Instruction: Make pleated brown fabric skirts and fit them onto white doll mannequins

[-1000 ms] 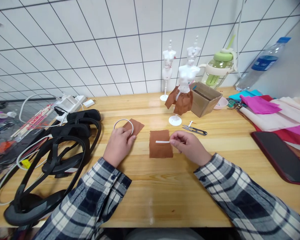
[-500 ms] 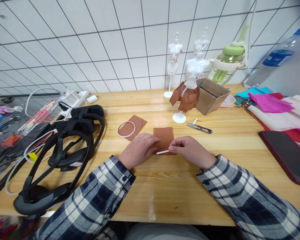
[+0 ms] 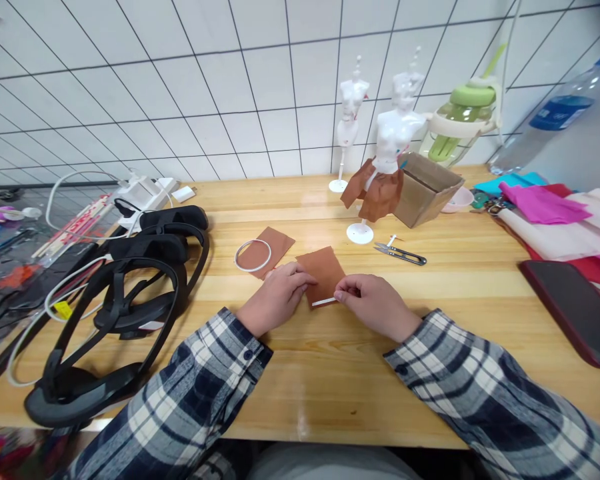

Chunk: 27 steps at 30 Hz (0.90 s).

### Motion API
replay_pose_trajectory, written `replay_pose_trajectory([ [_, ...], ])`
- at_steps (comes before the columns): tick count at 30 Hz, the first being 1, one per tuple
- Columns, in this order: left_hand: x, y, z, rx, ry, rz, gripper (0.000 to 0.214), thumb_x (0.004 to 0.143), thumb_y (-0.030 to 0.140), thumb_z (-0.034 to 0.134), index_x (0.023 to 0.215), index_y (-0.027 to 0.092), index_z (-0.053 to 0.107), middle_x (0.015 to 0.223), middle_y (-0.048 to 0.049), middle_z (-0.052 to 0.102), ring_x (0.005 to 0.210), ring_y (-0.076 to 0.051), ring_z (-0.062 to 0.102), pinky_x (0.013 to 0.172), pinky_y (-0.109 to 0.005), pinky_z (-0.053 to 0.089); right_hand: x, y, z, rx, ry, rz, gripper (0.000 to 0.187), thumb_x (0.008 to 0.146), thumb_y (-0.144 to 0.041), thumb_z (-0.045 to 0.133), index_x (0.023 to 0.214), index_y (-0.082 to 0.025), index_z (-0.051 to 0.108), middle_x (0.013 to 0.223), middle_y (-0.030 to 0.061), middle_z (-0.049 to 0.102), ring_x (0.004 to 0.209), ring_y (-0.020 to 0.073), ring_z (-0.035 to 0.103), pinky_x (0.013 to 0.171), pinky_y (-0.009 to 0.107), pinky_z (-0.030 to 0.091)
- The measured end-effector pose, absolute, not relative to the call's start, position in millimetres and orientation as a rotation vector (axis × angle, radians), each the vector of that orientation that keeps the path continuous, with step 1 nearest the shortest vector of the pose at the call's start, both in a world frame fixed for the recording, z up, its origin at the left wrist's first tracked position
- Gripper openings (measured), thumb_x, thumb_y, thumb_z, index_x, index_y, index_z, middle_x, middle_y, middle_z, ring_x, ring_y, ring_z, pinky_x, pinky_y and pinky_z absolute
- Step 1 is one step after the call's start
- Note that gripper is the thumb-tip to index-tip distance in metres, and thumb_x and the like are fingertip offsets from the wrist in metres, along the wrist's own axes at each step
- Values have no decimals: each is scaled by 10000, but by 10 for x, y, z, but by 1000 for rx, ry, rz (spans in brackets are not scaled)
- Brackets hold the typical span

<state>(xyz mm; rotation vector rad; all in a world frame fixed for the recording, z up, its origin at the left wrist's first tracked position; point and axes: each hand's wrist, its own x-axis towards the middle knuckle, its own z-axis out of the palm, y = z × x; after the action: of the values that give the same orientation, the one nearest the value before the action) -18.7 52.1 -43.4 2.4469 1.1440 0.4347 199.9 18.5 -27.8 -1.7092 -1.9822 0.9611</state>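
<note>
A brown fabric square (image 3: 324, 272) lies slightly turned on the wooden table in front of me. My left hand (image 3: 278, 297) rests at its left edge, fingers stretched out and their tips on the cloth, gripping nothing. Along the near edge of the square lies a thin white strip (image 3: 323, 303). My right hand (image 3: 375, 304) pinches the strip's right end between thumb and forefinger; the fingers hide that end. Just beyond my left hand is a second brown fabric piece (image 3: 279, 241), with a white ring (image 3: 253, 255) lying over it.
Thread snips (image 3: 401, 254) lie beyond my right hand. Behind them stand two white mannequins (image 3: 394, 133), (image 3: 351, 107), the nearer draped in brown cloth, and a cardboard box (image 3: 425, 193). Black headsets (image 3: 115, 313) fill the left; a phone (image 3: 575, 310) and coloured fabrics (image 3: 547, 203) lie right.
The fabric square has turned, its far edge swinging left. My right hand has shifted slightly left with the strip, which now lies along the square's near edge. My left hand stays at the cloth.
</note>
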Motion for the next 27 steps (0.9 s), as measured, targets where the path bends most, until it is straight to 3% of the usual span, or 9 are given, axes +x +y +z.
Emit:
replay_pose_trajectory([
  [10, -192, 516, -439, 2410, 1150, 462, 318, 933, 125, 399, 1077, 235, 660, 1089, -58, 600, 1025, -195, 553, 872, -355, 452, 1948, 190, -304, -1736, -1995, 910, 156, 840, -301, 550, 751, -241, 663, 718, -30, 656, 668, 136, 530, 607, 266, 326],
  [21, -183, 523, -417, 2414, 1154, 429, 242, 956, 242, 442, 1084, 243, 647, 1081, -59, 598, 1031, -204, 551, 873, -359, 442, 1939, 205, -335, -1826, -2010, 848, 176, 846, -325, 544, 749, -246, 668, 732, -16, 667, 668, 140, 534, 591, 269, 302],
  [27, -185, 504, -393, 2401, 1152, 423, 244, 876, 377, 606, 1085, 257, 646, 1057, -59, 592, 986, -219, 556, 850, -367, 443, 1935, 199, -326, -1845, -2034, 811, 179, 853, -327, 542, 756, -242, 667, 757, -16, 680, 674, 137, 544, 591, 267, 296],
])
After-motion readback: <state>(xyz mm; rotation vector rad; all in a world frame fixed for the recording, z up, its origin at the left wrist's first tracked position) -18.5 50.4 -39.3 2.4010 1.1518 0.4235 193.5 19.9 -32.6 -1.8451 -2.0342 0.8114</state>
